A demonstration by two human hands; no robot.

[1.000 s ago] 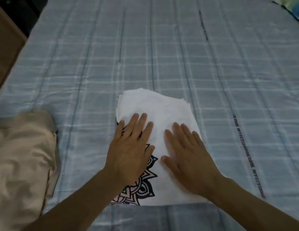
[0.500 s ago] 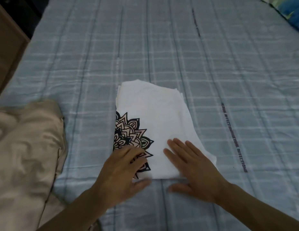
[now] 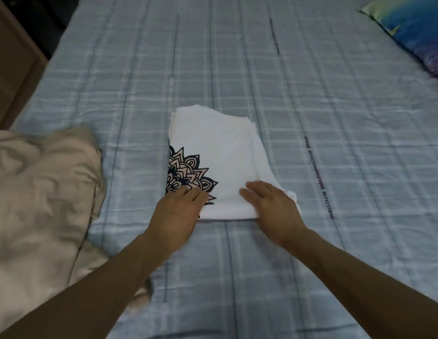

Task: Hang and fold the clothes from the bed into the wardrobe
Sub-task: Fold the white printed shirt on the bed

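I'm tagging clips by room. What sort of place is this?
Most likely a bedroom: a bed under a blue plaid bedsheet, a pillow at its far corner, and a folded white T-shirt on the sheet.

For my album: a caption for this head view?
Both hands rest on a folded white T-shirt on the checked bed.
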